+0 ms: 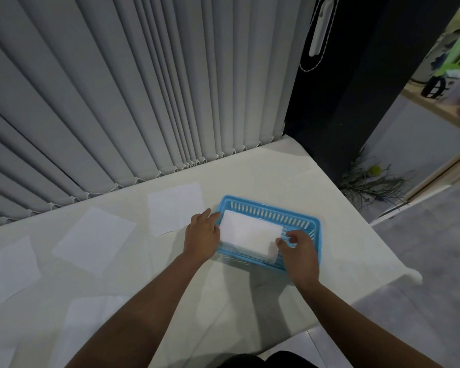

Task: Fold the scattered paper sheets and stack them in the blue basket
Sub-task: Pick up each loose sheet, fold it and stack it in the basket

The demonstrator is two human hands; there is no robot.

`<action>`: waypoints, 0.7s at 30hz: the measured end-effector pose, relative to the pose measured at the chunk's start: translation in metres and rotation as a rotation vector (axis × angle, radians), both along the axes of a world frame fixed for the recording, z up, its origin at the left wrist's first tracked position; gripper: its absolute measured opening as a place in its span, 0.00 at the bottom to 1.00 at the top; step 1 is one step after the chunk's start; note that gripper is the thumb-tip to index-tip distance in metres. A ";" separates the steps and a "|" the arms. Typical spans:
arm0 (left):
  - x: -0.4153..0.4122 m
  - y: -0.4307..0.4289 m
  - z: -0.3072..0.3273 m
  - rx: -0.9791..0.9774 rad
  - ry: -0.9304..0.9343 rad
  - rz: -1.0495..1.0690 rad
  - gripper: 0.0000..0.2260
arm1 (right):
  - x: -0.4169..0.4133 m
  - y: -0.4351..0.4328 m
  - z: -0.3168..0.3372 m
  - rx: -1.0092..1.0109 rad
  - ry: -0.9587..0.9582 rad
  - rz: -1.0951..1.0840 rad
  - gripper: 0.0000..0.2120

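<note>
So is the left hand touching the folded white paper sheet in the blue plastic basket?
Touching. The head view shows the left hand with its fingers meeting the folded white paper sheet's left edge over the blue plastic basket.

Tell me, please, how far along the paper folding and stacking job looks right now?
Done: a folded stack already lies in the blue basket. In hand: both the left hand and right hand are setting a folded sheet on top. Left: at least four flat sheets, including those at and, await folding.
</note>
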State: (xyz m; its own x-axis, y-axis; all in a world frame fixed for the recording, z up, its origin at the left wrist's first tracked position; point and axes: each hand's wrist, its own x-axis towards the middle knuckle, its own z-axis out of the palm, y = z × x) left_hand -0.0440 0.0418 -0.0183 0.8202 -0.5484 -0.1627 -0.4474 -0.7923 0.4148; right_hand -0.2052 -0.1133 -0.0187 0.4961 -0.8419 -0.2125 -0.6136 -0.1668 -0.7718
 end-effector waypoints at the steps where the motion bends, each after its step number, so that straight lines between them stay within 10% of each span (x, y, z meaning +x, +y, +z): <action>1: -0.002 -0.001 -0.001 -0.018 -0.063 -0.053 0.20 | -0.002 0.000 -0.001 -0.154 0.025 0.090 0.11; 8: -0.010 -0.009 -0.018 0.285 -0.077 -0.382 0.26 | 0.008 0.004 -0.019 -0.464 0.487 0.722 0.42; 21: -0.007 0.005 -0.023 0.156 -0.139 -0.299 0.36 | 0.006 -0.003 -0.013 -0.556 0.439 0.638 0.39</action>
State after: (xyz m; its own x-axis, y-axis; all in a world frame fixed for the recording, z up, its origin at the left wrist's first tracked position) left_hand -0.0506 0.0472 -0.0413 0.6477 -0.7446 -0.1616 -0.7122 -0.6670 0.2188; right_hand -0.1991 -0.1160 -0.0316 0.8677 -0.4770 -0.1401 -0.4967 -0.8437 -0.2036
